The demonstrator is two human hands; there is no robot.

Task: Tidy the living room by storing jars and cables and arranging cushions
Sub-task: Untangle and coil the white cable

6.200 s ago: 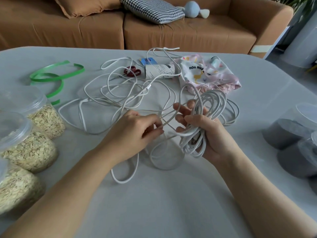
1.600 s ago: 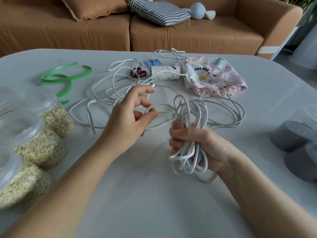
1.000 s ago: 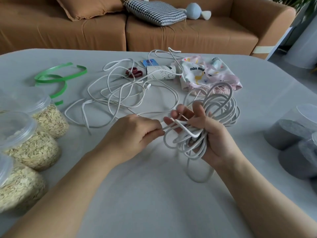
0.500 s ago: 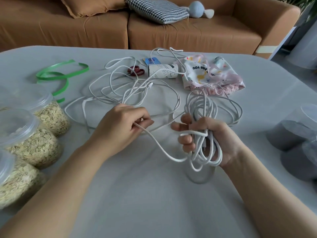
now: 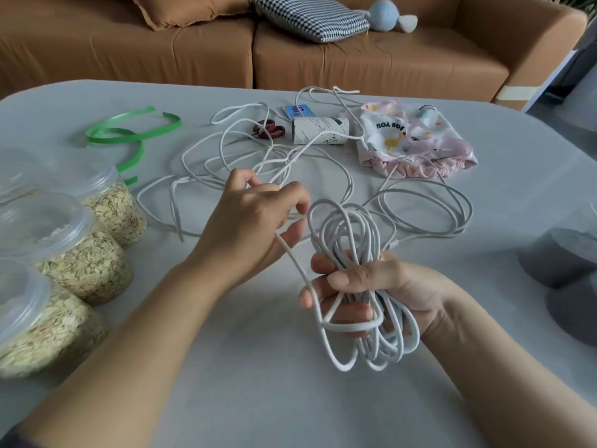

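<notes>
Far left, oat jars (image 5: 84, 263) untouched on the bench (image 5: 258, 399). Left hand (image 5: 252, 221), fingers curled round a white strand, now raised higher than half a second ago, drawing slack from the loose cable (image 5: 226, 156) behind. Coil (image 5: 342, 234) held upright, fist-tight, in the right hand (image 5: 387, 292), thumb across, one strand crossing it low down. Plenty still loose; storing likely several wraps off.

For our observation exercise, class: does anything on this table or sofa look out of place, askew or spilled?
Loose white cable sprawls tangled across the table, over the red scissors and paper roll; only part is coiled in the right hand. The checked cushion lies skewed on the sofa. Nothing looks spilled.
</notes>
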